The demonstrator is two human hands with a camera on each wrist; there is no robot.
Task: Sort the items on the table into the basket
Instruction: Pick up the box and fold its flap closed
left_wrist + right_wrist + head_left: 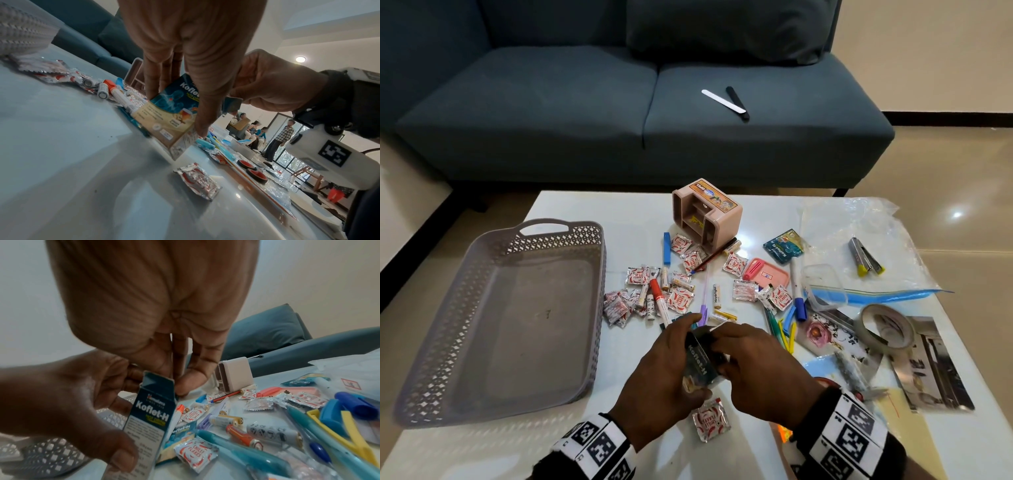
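A dark blue Koflet-H carton (698, 359) is held just above the white table (571, 212) at its near middle. My left hand (671, 363) grips it by the long sides, thumb on one edge and fingers on the other (205, 97). My right hand (750, 363) curls its fingers onto the carton's top end, by the open flap (180, 369). The carton's print shows in the wrist views (170, 116) (152, 410). The grey lattice basket (599, 274) stands to the left with nothing in it.
Chilli-flake sachets (710, 419), batteries, markers and pens are strewn beyond the hands. A beige organiser (707, 214) stands at the far middle. A tape roll (887, 325), a zip bag (859, 233) and photos lie on the right. A blue sofa (585, 102) stands behind.
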